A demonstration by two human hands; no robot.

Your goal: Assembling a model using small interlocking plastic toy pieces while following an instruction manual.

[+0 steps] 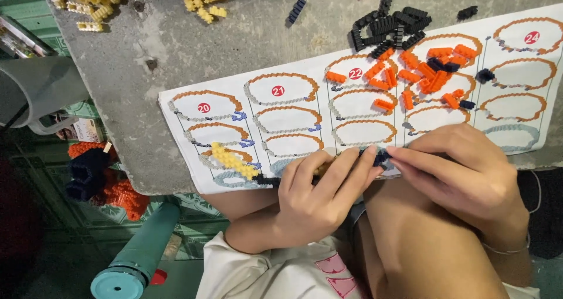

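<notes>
Table: rough grey concrete slab [246, 35], pitted and stained, filling the view from 10 to 2 o'clock.
Floor: green patterned tiles [99, 220], dim, at 8 o'clock.
Furniture: grey plastic chair edge [41, 88] at 9 o'clock.
Light: even daylight on slab; floor shaded.

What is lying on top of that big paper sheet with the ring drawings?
On the instruction sheet lie loose orange bricks, some black bricks and a yellow strip. Both hands cover its lower edge, hiding what lies beneath them.

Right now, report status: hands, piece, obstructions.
Left hand and right hand both pinch small brick assembly. Yellow strip lies on instruction sheet. Nothing blocks.
</notes>
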